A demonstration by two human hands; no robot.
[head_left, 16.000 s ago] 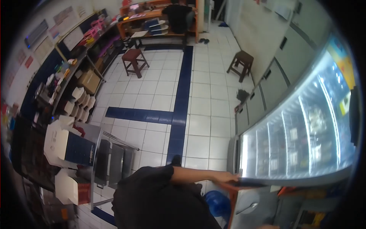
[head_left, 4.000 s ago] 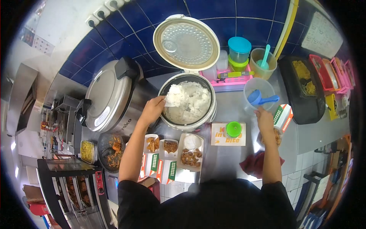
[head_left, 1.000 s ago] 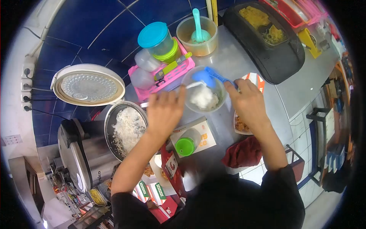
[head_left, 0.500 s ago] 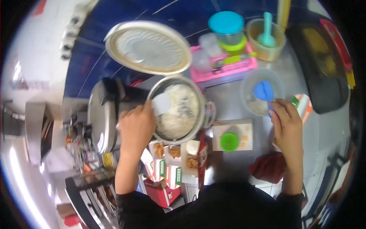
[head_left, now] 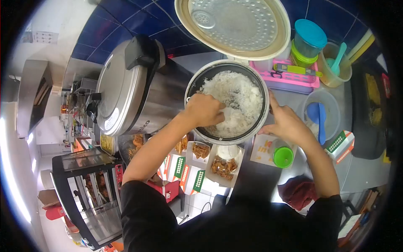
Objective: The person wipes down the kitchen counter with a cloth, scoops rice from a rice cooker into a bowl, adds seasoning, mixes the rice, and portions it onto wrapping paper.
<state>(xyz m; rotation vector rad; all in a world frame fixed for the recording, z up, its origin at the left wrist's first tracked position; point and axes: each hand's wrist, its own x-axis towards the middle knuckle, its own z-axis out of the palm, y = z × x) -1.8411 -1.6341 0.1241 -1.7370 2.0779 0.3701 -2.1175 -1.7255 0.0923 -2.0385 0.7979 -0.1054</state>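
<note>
The left hand (head_left: 205, 110) is down inside the open cooker (head_left: 256, 72), on the left side of its mouth, with the fingers curled inward over the rice (head_left: 247, 94). Whether they grip a scoop or close on nothing cannot be told, since the knuckles cover that spot. The rice lies under these fingertips and spreads away to their right and toward the far wall of the pot, where it piles higher; the left hand is much the nearer to it, being already within the rim. The right hand (head_left: 289, 124) is outside, at the cooker's right edge, its thumb and forefinger spread wide against the rim and outer side, holding no tool. Beyond it, farther right, stands a clear bowl (head_left: 333, 119) with a blue scoop (head_left: 322, 126) leaning in it, the handle's long axis running roughly toward the person; the right hand is the nearer to that handle, though apart from it. On the near side of the cooker sits an open box (head_left: 238, 161) of fried pieces (head_left: 223, 168) and a white mound (head_left: 228, 151), clear of both hands.
</note>
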